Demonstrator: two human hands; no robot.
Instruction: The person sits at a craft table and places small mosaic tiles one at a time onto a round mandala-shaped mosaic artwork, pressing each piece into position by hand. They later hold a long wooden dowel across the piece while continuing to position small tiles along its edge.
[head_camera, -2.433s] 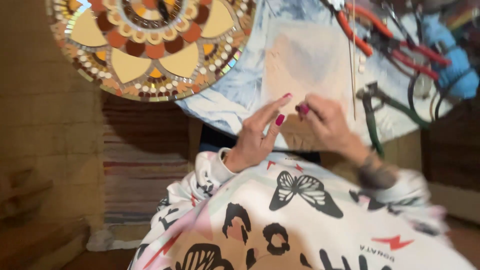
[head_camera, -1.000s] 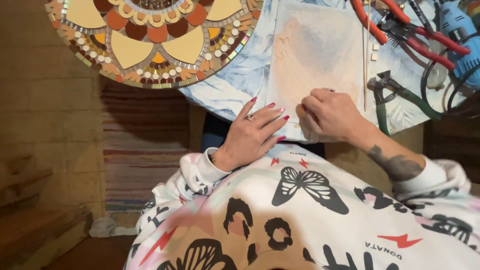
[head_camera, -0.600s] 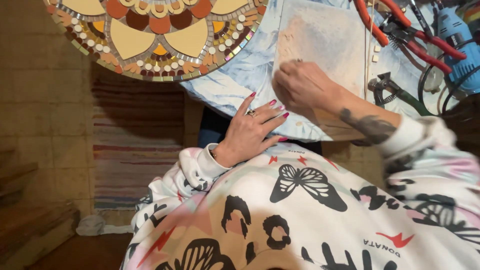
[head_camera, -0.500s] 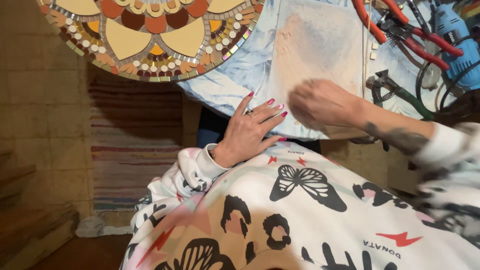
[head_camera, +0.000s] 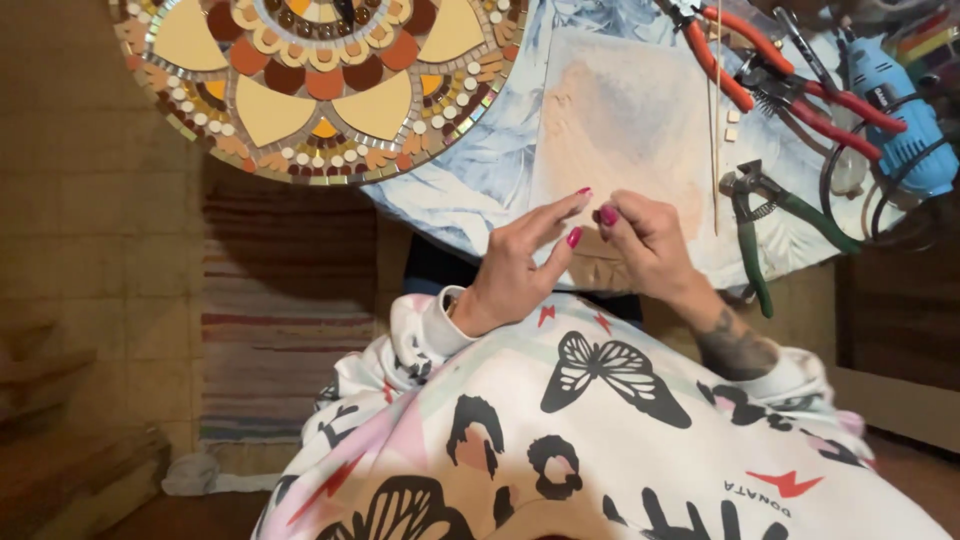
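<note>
Head view: the left hand (head_camera: 515, 270) and the right hand (head_camera: 650, 245) meet at the near edge of the tabletop (head_camera: 470, 185), which is covered with a pale blue patterned cloth. The left hand's fingers (head_camera: 555, 215) are spread long and loose, pointing up and to the right toward the other hand, and hold nothing that can be seen. The right hand is curled, thumb and forefinger pinched together at the tips; whether a small piece sits in that pinch cannot be told.

Just beyond the two hands lies a pale square board (head_camera: 625, 130), flat on the cloth and dusted with tan. To the far left is a round mosaic (head_camera: 320, 75) of tan petals and orange and brown tiles. Right of the board, green-handled nippers (head_camera: 765, 225) lie with their long axis running near to far, jaws at the far end. Red-handled pliers (head_camera: 775, 80) lie slanted farther back, beside a blue power tool (head_camera: 900, 115).
</note>
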